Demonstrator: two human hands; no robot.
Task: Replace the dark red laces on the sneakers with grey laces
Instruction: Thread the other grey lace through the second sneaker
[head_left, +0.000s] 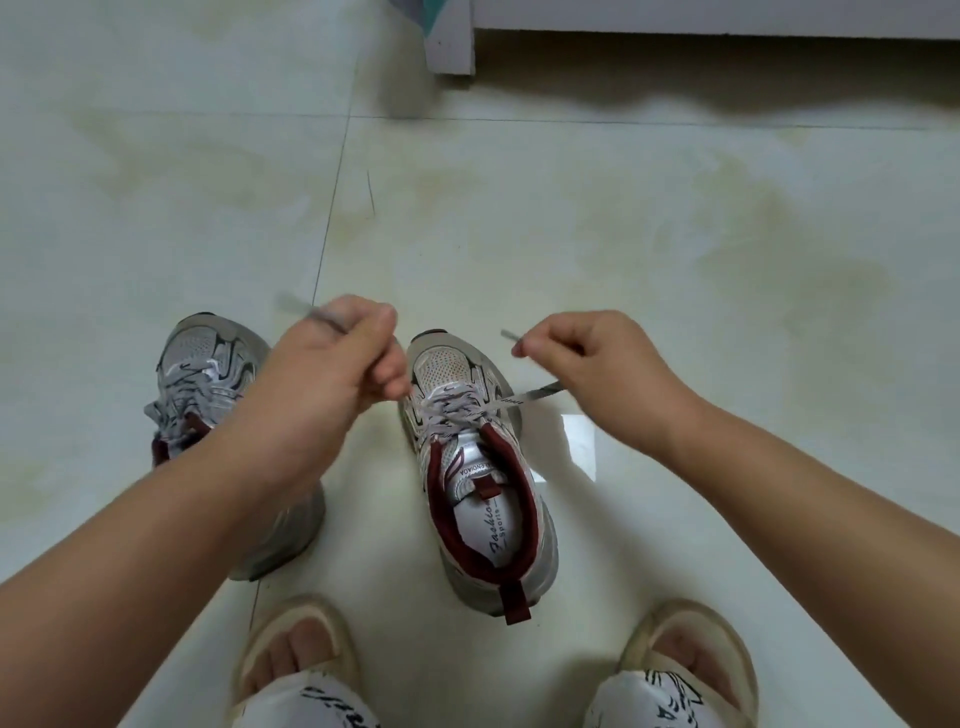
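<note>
nearest, below both forearms, two feet in pale slippers (296, 649) stand on the tiled floor (675, 260). just beyond them, between the two hands and a little nearer than the knuckles, stands the right-hand sneaker (478, 483), heel toward the person, grey lace (457, 410) already crossed through its eyelets; no dark red lace shows on it, only dark red lining. under the left forearm stands the other sneaker (208, 379), also laced in grey, its laces bunched as if already tied.

the left hand (332, 369) is closed in a fist round one end of the lace, whose tip sticks out past the knuckles. the right hand (587, 374) is curled too, pinching the other end, with the strand running taut from the top eyelet to its fingers.

by my reading this is the closing step: both ends are drawn snug. the next move likely calls for crossing the ends over the tongue and knotting them, keeping even tension.

beyond the hands lies bare tile, then a white furniture base (675, 21).
</note>
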